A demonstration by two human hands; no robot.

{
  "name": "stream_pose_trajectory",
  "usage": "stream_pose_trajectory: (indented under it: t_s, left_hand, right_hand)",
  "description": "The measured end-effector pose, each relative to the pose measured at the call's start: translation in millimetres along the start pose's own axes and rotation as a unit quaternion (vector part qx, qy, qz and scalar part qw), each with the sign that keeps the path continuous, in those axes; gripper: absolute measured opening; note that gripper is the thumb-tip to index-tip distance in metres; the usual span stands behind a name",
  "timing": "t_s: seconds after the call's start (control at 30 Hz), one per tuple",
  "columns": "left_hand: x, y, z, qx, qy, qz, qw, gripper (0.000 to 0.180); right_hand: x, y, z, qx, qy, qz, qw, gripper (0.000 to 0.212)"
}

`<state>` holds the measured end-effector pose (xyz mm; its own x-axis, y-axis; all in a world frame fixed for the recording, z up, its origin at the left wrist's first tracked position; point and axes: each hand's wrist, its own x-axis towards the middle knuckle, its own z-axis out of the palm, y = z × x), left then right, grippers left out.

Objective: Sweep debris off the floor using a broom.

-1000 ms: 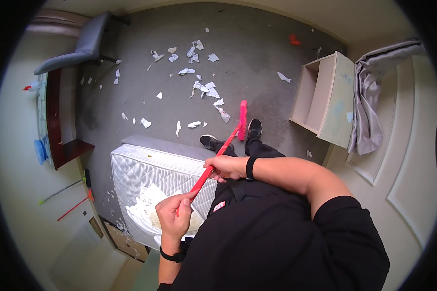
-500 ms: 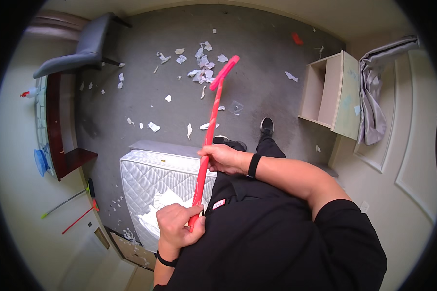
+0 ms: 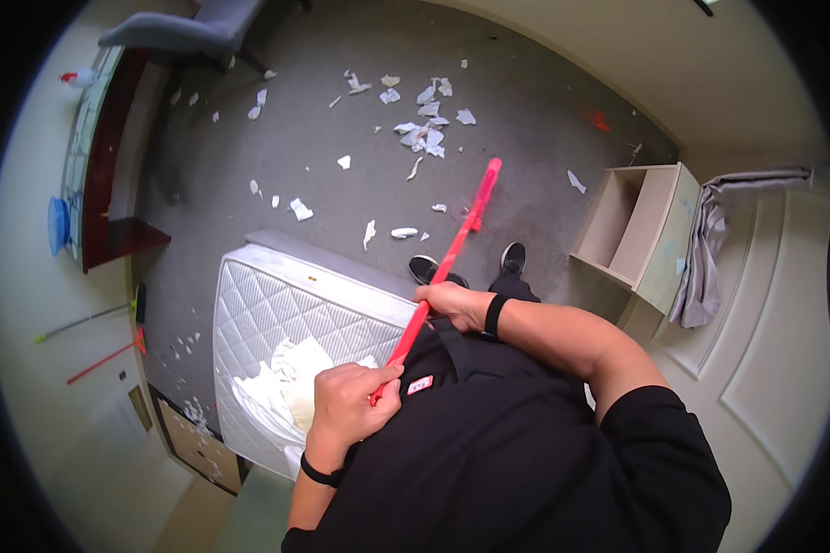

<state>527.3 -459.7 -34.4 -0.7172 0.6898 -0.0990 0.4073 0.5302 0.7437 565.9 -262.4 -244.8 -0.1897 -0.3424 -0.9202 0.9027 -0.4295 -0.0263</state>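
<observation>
we grip slim red plastic broom [image 3: 452, 261]: left hand [image 3: 355, 401] near, right hand [image 3: 456, 304] farther | axis far-right | white paper scraps [image 3: 424, 138] left of tip

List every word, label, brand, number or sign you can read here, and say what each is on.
Small white, red-edged label on the black clothing: dark marks, too small to read.
Small brownish patch on the edge of the mattress: too small to tell whether it bears writing.
Red broom: no lettering I can make out.
</observation>
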Motion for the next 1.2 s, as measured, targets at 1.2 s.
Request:
stream_pose_trajectory:
  t_s: [1.2]
  left_hand:
    - [34, 161, 103, -0.026, 0.237, -0.205, 0.949, 0.013]
  right_hand:
    - [-67, -71, -43, -0.388, -0.142, 0.184, 0.892, 0.03]
